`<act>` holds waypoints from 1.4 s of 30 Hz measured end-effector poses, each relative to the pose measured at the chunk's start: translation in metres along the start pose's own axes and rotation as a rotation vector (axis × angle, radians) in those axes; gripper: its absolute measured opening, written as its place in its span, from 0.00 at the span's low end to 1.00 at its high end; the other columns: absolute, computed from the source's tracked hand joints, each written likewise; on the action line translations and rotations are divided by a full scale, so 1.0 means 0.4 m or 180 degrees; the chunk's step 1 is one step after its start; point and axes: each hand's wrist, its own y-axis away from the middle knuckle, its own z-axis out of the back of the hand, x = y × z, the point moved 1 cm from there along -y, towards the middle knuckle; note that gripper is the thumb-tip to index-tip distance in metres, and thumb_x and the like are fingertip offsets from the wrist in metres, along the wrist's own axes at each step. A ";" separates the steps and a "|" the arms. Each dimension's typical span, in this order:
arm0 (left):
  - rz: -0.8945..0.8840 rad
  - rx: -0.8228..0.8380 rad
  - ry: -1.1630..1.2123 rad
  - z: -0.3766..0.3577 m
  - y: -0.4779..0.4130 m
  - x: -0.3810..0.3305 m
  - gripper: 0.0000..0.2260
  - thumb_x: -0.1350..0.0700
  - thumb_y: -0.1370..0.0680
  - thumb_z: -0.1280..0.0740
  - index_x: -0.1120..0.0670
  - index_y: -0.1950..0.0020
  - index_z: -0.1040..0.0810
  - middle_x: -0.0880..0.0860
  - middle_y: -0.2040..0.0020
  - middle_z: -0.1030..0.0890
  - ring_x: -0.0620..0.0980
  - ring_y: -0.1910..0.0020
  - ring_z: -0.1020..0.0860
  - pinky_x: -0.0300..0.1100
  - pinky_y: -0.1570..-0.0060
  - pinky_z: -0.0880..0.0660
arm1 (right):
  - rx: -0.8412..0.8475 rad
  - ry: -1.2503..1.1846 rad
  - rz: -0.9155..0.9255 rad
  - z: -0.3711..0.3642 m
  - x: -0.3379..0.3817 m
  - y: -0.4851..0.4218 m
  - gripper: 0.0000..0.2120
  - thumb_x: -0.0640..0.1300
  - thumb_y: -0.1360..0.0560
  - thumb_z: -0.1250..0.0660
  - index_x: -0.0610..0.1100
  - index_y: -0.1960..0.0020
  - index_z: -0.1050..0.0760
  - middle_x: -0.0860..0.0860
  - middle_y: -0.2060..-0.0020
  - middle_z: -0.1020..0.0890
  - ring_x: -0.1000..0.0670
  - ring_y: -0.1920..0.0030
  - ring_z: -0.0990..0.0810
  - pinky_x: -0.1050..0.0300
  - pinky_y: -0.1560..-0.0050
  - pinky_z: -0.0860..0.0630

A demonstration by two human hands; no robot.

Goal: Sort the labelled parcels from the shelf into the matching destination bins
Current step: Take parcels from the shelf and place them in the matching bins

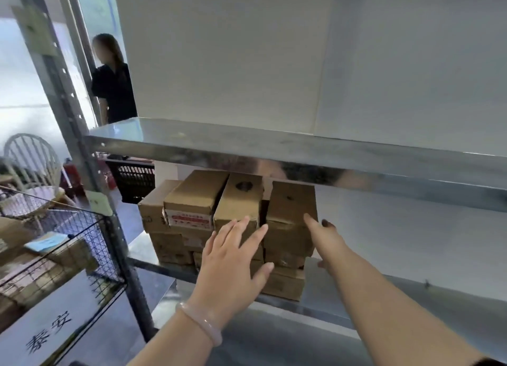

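Just one feed on my end: wide-angle head cam, aimed forward and down, right up close to the metal shelf (274,151), parcel stack (192,198) near centre, wire bin (82,234) at 8 o'clock.

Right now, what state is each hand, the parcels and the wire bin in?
left hand, open, fingers spread at the middle top parcel
right hand, at the right top parcel, grip unclear
parcel stack, stacked on the shelf
wire bin, holds parcels
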 end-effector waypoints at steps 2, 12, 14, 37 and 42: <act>0.0116 0.0015 -0.0040 -0.007 0.005 -0.005 0.30 0.34 0.21 0.43 0.35 0.22 0.51 0.43 0.20 0.50 0.45 0.21 0.55 0.48 0.26 0.58 | 0.0183 -0.0269 -0.0289 -0.009 -0.012 -0.024 0.39 0.64 0.26 0.36 0.48 0.22 0.44 0.44 0.27 0.33 0.39 0.31 0.30 0.40 0.32 0.31; 0.0163 0.0079 0.0028 -0.004 0.031 -0.033 0.28 0.35 0.21 0.44 0.35 0.22 0.48 0.42 0.20 0.47 0.45 0.22 0.53 0.45 0.29 0.56 | 0.0189 -0.1076 -0.0137 0.044 -0.081 0.056 0.20 0.58 0.25 0.34 0.49 0.39 0.28 0.47 0.53 0.21 0.46 0.52 0.21 0.48 0.50 0.20; 0.0035 0.0071 0.0118 0.005 0.026 -0.046 0.28 0.35 0.22 0.45 0.36 0.22 0.46 0.42 0.21 0.45 0.45 0.23 0.51 0.43 0.29 0.53 | 0.0157 -0.1189 0.0050 0.066 -0.110 0.104 0.20 0.56 0.25 0.33 0.49 0.37 0.27 0.47 0.49 0.21 0.47 0.49 0.21 0.47 0.44 0.21; 0.1148 0.1101 0.4718 0.106 0.102 -0.088 0.45 0.41 0.39 0.20 0.38 0.26 0.38 0.44 0.40 0.18 0.44 0.43 0.19 0.41 0.47 0.21 | -0.1062 0.0840 0.2850 0.048 -0.174 0.591 0.35 0.71 0.32 0.39 0.68 0.27 0.42 0.67 0.29 0.41 0.59 0.30 0.40 0.53 0.36 0.37; 0.1747 0.0982 0.5560 0.134 0.129 0.008 0.40 0.38 0.42 0.18 0.44 0.34 0.27 0.53 0.45 0.16 0.55 0.45 0.17 0.50 0.48 0.20 | -0.0078 -0.0929 0.2131 0.011 -0.074 0.570 0.25 0.73 0.30 0.41 0.78 0.35 0.40 0.66 0.33 0.32 0.58 0.32 0.31 0.50 0.32 0.33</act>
